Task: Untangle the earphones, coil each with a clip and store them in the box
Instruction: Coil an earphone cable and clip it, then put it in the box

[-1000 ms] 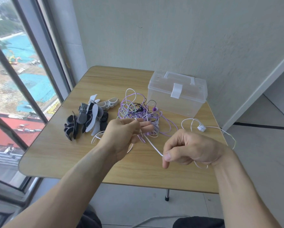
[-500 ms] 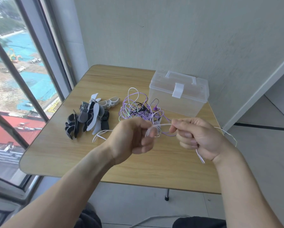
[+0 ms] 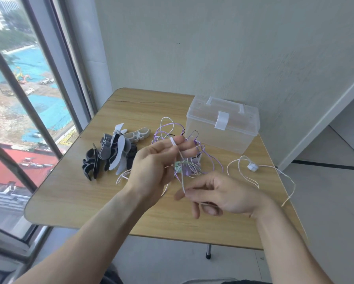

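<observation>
Pinching white cord (image 3: 180,160): left hand (image 3: 151,167), right hand (image 3: 219,193).

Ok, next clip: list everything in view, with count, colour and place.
table: one, light wood, by the window.
storage box: one, clear plastic, white latch, lid shut, far right of table.
cable clips: a pile, black, grey, white and beige, left of table.
earphone tangle: one bundle, purple, white and black, table centre.
white earphone cable: one, white, trailing over the right edge.
left hand: raised, white cable looped on a finger.
right hand: pinching the same cable lower down.
</observation>
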The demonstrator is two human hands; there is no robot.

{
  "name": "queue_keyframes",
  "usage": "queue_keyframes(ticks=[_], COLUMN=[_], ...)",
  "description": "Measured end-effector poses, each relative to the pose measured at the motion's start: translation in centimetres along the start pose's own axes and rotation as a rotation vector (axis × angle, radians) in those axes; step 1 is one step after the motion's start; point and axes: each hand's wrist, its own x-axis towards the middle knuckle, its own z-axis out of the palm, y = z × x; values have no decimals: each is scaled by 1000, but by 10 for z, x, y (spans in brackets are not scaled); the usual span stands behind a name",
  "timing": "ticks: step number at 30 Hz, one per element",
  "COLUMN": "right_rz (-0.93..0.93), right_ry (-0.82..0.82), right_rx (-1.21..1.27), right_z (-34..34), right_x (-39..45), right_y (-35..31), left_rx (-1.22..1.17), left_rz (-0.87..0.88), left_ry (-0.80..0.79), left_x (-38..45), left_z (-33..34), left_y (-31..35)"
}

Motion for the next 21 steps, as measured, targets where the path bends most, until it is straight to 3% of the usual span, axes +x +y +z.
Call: queue_keyframes(ticks=[6, 10, 15, 18, 21], right_rz=[-80, -136, -193, -175, -116], right_ry=[-71, -55, 166, 270, 305], right_rx=[70, 300, 460, 461, 298], right_z=[1, -25, -39, -36, -27], right_x=[-1, -10, -10, -4, -1], right_y=[-4, 3, 15, 16, 12], left_rx=[528, 790, 515, 383, 90], left_rz=[102, 164, -68, -149, -129], left_ry=[-144, -213, -284, -182, -89], left_x=[-7, -7, -3, 0, 4], left_z=[1, 0, 0, 1, 0], left_y=[-14, -19, -9, -8, -5])
